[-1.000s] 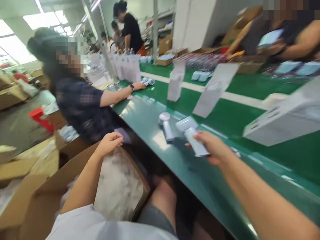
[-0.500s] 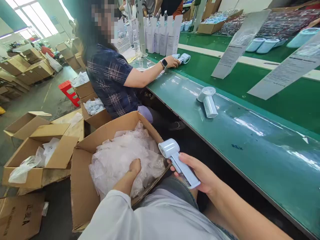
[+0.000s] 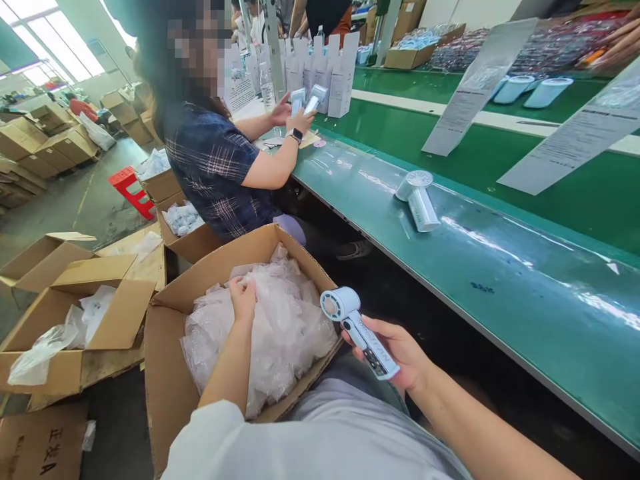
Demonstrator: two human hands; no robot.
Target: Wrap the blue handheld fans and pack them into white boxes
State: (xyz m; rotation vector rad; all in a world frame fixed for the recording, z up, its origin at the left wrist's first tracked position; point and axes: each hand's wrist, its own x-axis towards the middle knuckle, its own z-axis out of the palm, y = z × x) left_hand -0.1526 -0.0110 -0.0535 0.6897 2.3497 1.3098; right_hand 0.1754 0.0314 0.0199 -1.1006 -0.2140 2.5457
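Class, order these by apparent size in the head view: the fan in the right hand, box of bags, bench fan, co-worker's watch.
Box of bags
Held fan
Bench fan
Watch
Nearness may enlarge the held fan.

Seeing mostly baby blue on the handheld fan point(image 3: 360, 327), plus a dark strip point(image 3: 375, 356) along its front. Getting a paler, greyer blue off the second fan point(image 3: 421, 207). Looking at milky white plastic bags point(image 3: 287, 320) in a plain brown carton point(image 3: 170, 380). Noticing glossy teal-green on the worktop point(image 3: 470, 260), then a deeper green with a white stripe point(image 3: 496, 123) on the surface behind point(image 3: 395, 123). Also spotting dark printed lines on white panels point(image 3: 479, 88), bright red on a stool point(image 3: 124, 179), and navy plaid with pale lines on a co-worker's shirt point(image 3: 213, 167).
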